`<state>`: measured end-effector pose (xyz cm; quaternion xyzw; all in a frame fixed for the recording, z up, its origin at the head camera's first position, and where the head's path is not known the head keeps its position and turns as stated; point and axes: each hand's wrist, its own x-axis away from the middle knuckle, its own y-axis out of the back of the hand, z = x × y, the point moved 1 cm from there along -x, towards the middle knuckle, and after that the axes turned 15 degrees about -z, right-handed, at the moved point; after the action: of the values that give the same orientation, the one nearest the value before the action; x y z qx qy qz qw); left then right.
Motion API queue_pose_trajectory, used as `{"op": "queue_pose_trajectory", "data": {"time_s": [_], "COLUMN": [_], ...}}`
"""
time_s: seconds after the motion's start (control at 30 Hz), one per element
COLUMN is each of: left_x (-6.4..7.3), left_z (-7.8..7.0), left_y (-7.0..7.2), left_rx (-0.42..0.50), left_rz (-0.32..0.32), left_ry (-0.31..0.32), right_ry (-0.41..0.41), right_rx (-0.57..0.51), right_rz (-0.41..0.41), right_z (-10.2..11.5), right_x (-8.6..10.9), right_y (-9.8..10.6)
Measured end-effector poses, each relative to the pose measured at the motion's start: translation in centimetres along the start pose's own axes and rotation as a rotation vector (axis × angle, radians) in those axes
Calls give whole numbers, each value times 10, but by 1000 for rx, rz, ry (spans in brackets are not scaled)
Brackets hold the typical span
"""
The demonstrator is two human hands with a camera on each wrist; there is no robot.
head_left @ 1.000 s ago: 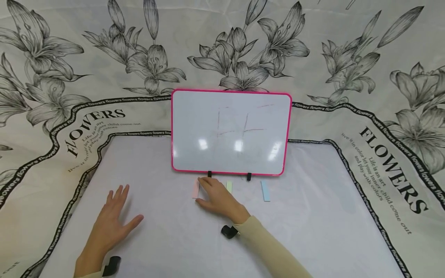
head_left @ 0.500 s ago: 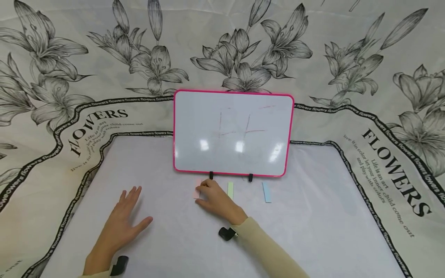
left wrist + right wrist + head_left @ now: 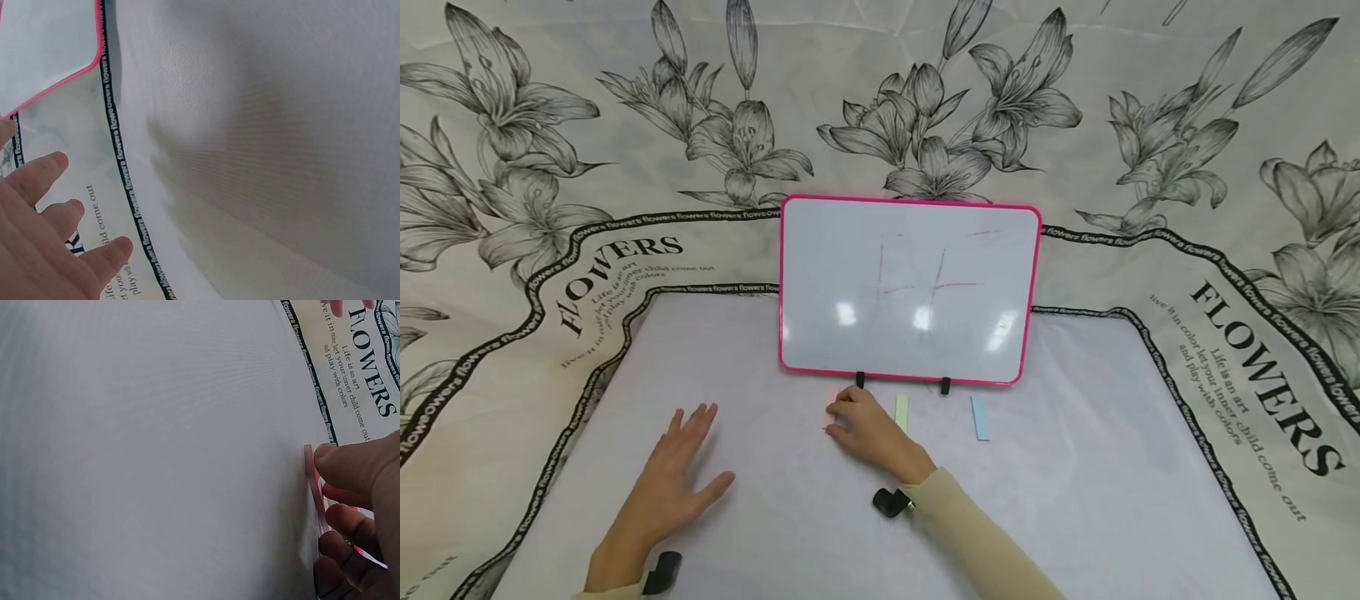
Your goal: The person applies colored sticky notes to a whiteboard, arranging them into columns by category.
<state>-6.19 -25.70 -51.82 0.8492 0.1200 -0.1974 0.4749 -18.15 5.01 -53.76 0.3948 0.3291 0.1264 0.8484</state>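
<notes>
My right hand [image 3: 871,433] is at the pink paper strip [image 3: 831,408], just below the whiteboard, and covers much of it in the head view. In the right wrist view, thumb and fingers pinch the pink strip [image 3: 310,465] along its length, against the white cloth. A green strip [image 3: 902,412] lies right beside that hand, and a blue strip [image 3: 980,418] lies farther right. Over the left part of the table, my left hand [image 3: 666,471] is spread with its thumb out, holding nothing. The left wrist view shows its fingers [image 3: 103,259] apart.
Behind the strips stands a pink-framed whiteboard [image 3: 910,333] with faint red lines, on black feet [image 3: 945,386]. A white cloth [image 3: 1075,500] with a floral, lettered border covers the table. Black wrist devices [image 3: 891,502] sit at both wrists.
My right hand's fingers have drawn in and closed on the pink strip, which shows less now. My left hand has moved slightly right. The whole head view has shifted a little.
</notes>
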Motion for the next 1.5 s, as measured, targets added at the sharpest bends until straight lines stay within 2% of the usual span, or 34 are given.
{"op": "queue_pose_trajectory", "data": {"time_s": [0.23, 0.53, 0.63, 0.77, 0.9, 1.0, 1.17, 1.5], "left_x": [-2, -6, -9, -12, -10, -11, -16, -25], "left_z": [-3, -9, -11, -13, -18, -25, -38, -63], "left_y": [0, -1, 2, 1, -11, -22, -38, -71], "left_rx": [30, 25, 18, 24, 4, -1, 22, -12], "left_rz": [4, 39, 46, 56, 106, 141, 158, 129], "left_ry": [-32, -27, -43, -51, -57, -70, -80, -117], "right_ry": [24, -14, -51, -152, -245, -277, -310, -286], "right_rx": [-26, -22, -24, -83, -149, -173, -183, -196], "right_rz": [-11, -35, -41, -29, -8, -3, -1, 11], "right_z": [-2, 0, 1, 3, 5, 5, 4, -2], "right_x": [-3, -7, -6, -4, -3, -3, -4, -6], "right_y": [1, 1, 1, 2, 4, 6, 8, 9]}}
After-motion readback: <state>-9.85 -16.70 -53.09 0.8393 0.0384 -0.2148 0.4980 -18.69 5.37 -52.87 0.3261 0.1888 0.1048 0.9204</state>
